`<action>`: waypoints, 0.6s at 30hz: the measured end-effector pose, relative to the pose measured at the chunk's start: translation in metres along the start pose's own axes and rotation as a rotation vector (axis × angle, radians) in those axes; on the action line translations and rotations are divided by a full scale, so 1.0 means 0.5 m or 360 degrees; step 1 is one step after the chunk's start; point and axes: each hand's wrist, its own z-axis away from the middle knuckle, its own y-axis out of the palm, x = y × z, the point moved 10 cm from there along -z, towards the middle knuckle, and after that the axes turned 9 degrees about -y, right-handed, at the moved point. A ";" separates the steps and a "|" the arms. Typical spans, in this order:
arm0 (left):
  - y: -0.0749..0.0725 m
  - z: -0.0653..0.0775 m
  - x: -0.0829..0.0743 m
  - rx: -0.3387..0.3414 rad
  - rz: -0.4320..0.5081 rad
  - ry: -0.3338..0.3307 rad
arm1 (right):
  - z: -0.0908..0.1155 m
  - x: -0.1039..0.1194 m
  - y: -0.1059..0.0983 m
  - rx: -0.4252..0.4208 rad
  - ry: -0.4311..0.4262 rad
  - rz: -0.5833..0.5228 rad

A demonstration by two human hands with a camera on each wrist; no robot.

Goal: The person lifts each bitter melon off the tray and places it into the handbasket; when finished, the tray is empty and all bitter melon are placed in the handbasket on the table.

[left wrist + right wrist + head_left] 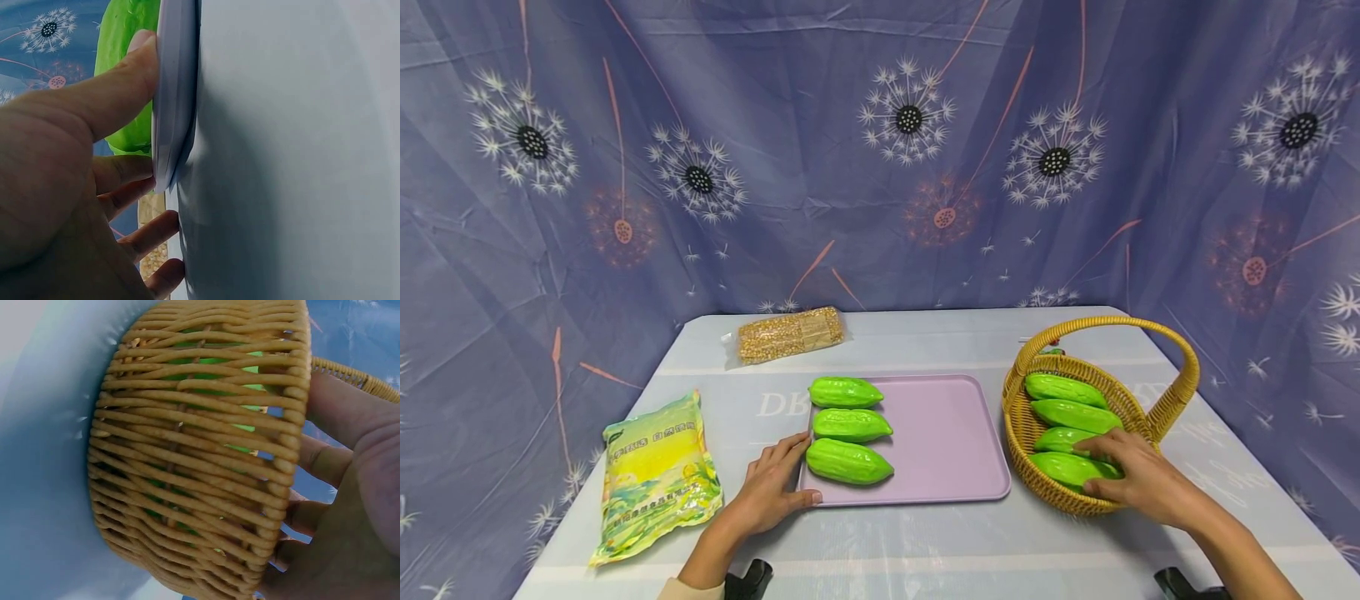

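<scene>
My left hand (pixel 775 483) rests at the near left corner of a pink-purple tray (pixel 940 442), thumb on the front rim, loosely extended fingers along the left side. Three green ribbed gourds (pixel 850 462) lie in a column at that end of the tray. Over on the right, my right hand (pixel 1138 475) reaches into a woven basket (pixel 1022 454) and holds the nearest green gourd (pixel 1063 469) between thumb and fingers. Several more gourds (pixel 1075 415) lie behind it. From the right wrist, the basket's wall (pixel 194 444) hides the fingertips.
A yellow-green printed bag (pixel 658 475) lies left of the tray. Behind the tray is a clear pack of yellow kernels (pixel 790 335). The basket's tall arched handle (pixel 1176 392) rises beside the right hand. A patterned curtain (pixel 820 167) hangs behind the table.
</scene>
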 end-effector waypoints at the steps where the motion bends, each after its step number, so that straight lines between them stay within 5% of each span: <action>1: 0.000 0.000 0.000 0.0001 0.0001 -0.0001 | 0.000 0.002 -0.003 -0.0011 0.0000 0.0005; 18: -0.001 0.001 0.001 0.0003 0.0017 -0.0021 | -0.022 0.082 -0.041 -0.0132 -0.0037 -0.0004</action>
